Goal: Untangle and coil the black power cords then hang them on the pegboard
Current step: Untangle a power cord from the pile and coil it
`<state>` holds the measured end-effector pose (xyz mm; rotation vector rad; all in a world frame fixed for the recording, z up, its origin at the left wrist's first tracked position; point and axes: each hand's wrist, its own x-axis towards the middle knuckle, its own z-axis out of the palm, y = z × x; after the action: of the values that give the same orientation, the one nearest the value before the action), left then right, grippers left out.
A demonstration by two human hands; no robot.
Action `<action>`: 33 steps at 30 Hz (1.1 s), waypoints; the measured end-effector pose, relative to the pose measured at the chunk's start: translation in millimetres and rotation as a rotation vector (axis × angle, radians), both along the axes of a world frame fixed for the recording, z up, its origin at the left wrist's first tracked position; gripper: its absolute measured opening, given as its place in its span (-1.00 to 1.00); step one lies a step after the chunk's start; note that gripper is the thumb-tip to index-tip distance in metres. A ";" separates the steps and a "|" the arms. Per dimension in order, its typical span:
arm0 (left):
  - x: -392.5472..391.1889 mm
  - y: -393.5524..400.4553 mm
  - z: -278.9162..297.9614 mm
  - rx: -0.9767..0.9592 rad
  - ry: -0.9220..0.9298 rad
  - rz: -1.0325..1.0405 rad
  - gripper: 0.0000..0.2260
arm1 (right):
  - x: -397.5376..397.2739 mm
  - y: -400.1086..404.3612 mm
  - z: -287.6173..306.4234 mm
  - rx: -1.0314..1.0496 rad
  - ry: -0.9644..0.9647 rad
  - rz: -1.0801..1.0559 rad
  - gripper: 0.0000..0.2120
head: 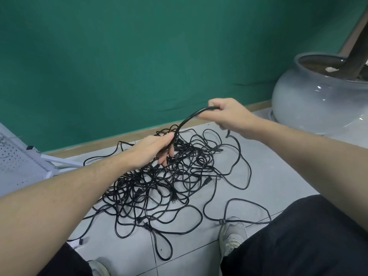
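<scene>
A big tangle of black power cords (pixel 159 184) lies on the grey tiled floor in front of me, with several plugs showing in it. One black cord (pixel 189 117) arches up between my hands. My left hand (pixel 155 149) grips its lower part just above the pile, thumb and fingers curled round it. My right hand (pixel 229 114) holds the upper part higher and to the right, fingers closed on it. The white pegboard (pixel 16 166) leans at the far left, partly cut off by the frame edge.
A green wall (pixel 139 66) with a wooden skirting runs behind the pile. A large glazed grey plant pot (pixel 318 100) with a dark trunk stands at the right. My knees in black trousers and pale shoes (pixel 232 236) frame the near floor. Loose cord loops trail toward my right foot.
</scene>
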<state>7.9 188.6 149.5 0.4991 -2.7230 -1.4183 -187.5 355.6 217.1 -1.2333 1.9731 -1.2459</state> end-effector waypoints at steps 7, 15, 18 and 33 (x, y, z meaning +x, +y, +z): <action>13.6 -17.5 7.3 -0.157 0.014 0.063 -0.72 | -38.3 17.8 -17.4 0.125 0.022 -0.289 -0.72; -6.8 -2.5 17.2 -0.040 0.013 0.116 -0.67 | -21.6 11.7 -29.6 0.357 0.299 0.101 -0.70; -18.3 15.9 20.1 -0.008 0.027 0.103 -0.55 | 4.1 -2.5 -22.6 0.326 0.273 0.218 -0.82; -8.8 13.7 19.1 0.031 0.074 -0.024 -0.59 | 6.3 4.4 -6.3 0.147 0.162 0.167 -0.52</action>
<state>-0.9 202.2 168.6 0.4080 -2.6629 -1.4555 -181.2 360.0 210.8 -1.4293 1.9875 -0.9286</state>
